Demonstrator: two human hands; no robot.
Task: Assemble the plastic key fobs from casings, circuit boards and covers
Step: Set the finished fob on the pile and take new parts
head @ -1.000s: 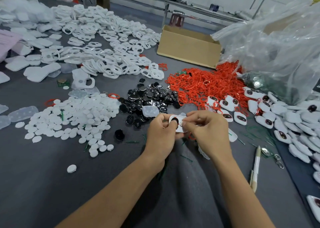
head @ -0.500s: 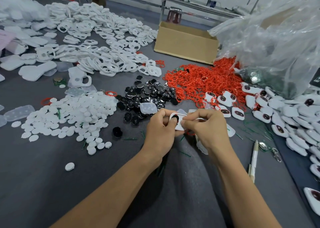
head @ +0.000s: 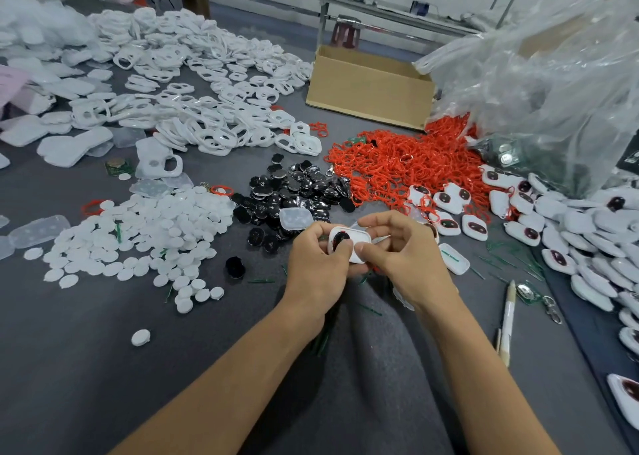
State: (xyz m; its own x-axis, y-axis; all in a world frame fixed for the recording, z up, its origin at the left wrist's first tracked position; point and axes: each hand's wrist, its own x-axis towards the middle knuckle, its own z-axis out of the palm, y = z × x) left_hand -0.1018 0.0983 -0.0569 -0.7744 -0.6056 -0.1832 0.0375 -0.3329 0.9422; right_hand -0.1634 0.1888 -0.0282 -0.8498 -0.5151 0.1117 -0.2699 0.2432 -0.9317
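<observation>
I hold a white key fob casing [head: 356, 243] with a dark oval cover in its window, just above the grey table. My left hand [head: 316, 264] grips its left end, thumb pressed on the dark cover. My right hand [head: 403, 257] pinches its right end with thumb below and fingers curled above. Behind the hands lies a heap of black oval covers [head: 294, 195]. White round discs [head: 148, 233] spread to the left. White casing frames [head: 193, 108] are piled at the back left. Red rings [head: 397, 164] lie at the back right.
Finished white fobs [head: 570, 226] are piled at the right, next to a large clear plastic bag [head: 553, 84]. A cardboard box [head: 370, 84] stands at the back. A white pen [head: 506, 319] lies right of my right arm. One clear lid [head: 294, 217] rests on the black covers.
The fob has turned a little in my hands and its dark cover now shows more plainly. My right fingers have lifted off the top. The view has shifted slightly.
</observation>
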